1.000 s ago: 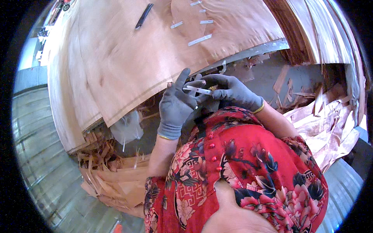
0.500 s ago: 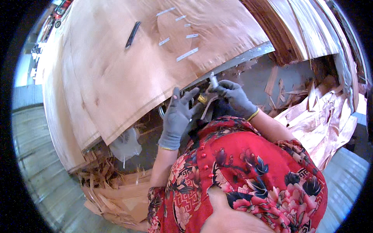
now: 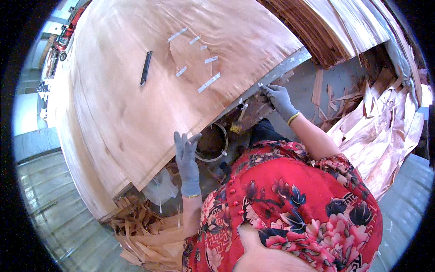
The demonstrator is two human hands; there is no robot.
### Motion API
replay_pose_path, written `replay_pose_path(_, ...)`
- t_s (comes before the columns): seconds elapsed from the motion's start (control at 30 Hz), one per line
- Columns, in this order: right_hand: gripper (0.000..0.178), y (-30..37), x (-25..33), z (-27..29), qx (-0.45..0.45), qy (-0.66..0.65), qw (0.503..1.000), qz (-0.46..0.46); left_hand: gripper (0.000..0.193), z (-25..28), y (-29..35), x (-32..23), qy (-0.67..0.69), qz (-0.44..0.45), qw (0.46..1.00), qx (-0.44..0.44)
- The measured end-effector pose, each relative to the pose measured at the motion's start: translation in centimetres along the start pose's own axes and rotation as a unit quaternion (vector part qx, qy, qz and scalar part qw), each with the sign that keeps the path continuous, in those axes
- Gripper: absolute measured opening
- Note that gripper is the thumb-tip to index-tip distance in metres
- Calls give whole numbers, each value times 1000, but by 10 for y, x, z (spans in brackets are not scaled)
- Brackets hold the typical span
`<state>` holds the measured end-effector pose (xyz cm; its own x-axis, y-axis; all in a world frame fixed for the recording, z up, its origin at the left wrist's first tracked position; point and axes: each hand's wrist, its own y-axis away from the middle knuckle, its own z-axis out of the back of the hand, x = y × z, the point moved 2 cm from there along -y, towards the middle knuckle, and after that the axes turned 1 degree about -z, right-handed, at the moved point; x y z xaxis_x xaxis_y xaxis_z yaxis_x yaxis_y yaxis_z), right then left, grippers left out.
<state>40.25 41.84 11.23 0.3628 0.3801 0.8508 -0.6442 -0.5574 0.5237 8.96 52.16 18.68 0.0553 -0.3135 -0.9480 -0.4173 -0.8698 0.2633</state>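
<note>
A broad, light-brown wood veneer sheet (image 3: 136, 109) lies in front of me. Several short white tape strips (image 3: 209, 83) are stuck on it around a patch of veneer (image 3: 192, 56). A black-handled cutter-like tool (image 3: 146, 68) rests to the left of the patch. My left hand (image 3: 187, 158), gloved in grey, is open at the sheet's near edge, fingers upright and apart. My right hand (image 3: 280, 100), also gloved, is closed in a pinch beside the near right edge. A small whitish strip (image 3: 260, 85), apparently tape, shows at its fingertips.
Below the near edge hangs a large ring with a pale rim (image 3: 226, 141), beside a yellow object (image 3: 236, 129). A clear plastic bag (image 3: 161, 190) hangs farther left. Veneer scraps (image 3: 145, 222) lie lower left, more sheets (image 3: 376, 136) at right. A veneer stack (image 3: 335, 27) stands far right.
My right hand has moved right and slightly up, away from the ring, with the whitish strip. My left hand has moved left and down. The view has shifted slightly.
</note>
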Motion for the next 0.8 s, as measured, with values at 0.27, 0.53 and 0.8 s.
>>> replay_pose_path(0.27,33,-67,-61,32,-31,71,996,48,83,39,-58,-19,-261,-193,929,-178)
replay_pose_path(0.53,38,12,47,23,-130,285,899,306,78,86,-120,15,-657,-144,653,-348)
replay_pose_path(0.8,38,-70,142,-212,216,421,678,562,68,90,-118,26,-701,-76,643,-299)
